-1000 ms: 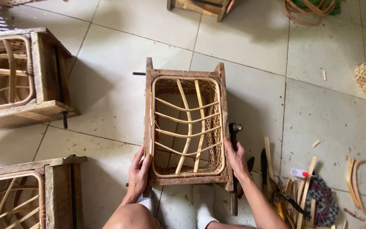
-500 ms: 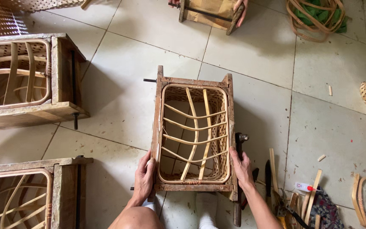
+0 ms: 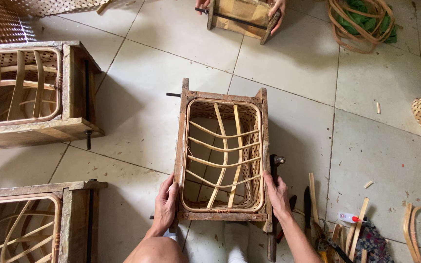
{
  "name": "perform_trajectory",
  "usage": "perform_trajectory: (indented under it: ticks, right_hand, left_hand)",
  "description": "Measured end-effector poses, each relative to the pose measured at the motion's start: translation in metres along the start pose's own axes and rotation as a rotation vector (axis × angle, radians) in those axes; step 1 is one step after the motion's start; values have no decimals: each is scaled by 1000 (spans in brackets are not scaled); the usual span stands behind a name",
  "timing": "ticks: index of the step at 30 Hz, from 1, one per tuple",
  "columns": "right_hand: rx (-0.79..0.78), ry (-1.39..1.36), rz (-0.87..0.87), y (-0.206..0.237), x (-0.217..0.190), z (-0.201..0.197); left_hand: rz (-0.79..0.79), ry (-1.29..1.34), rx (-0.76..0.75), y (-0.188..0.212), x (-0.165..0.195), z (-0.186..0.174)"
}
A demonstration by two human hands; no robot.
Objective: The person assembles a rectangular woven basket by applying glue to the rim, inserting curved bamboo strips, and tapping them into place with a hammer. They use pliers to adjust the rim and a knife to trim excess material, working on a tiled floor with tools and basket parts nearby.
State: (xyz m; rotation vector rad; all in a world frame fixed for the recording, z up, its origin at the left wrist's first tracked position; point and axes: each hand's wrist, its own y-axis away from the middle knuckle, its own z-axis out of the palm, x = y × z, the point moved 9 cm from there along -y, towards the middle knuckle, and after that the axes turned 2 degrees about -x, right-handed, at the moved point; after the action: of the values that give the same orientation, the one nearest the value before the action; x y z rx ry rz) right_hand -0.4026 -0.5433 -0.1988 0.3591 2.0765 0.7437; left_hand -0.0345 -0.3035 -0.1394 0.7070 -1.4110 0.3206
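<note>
Pale floor tiles (image 3: 137, 97) carry everything: two wooden frames with cane ribs sit at the left, one higher (image 3: 35, 90) and one lower (image 3: 35, 221). Between them and the scattered cane strips (image 3: 352, 229) stands the wooden frame box (image 3: 222, 156), upright, its woven rattan basket lining open toward the camera. Left hand (image 3: 165, 204) grips its near left edge, fingers curled; right hand (image 3: 277, 194) clasps the near right edge, beside a hammer (image 3: 273, 204).

Your floor (image 3: 137, 102) is pale square tile with dark grout, lit by soft daylight. Two wooden frames (image 3: 35, 92) stand at your left, coiled rattan (image 3: 361, 24) top right, wood offcuts (image 3: 356, 229) scattered lower right.
</note>
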Motion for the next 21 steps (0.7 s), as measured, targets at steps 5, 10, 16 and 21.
perform_trajectory:
  ticks: [5,10,16,21]
  right_hand:
    - [8,13,-4,0,0,-1]
    - [12,14,5,4,-1,0]
    - [10,-32,-35,6,-4,0]
    - [39,-24,-158,10,0,-9]
  left_hand:
    - [-5,51,-9,-2,-3,1]
    - [-59,39,-15,0,-9,0]
    - [-28,42,-13,1,-8,0]
    - [-152,90,-60,10,-24,2]
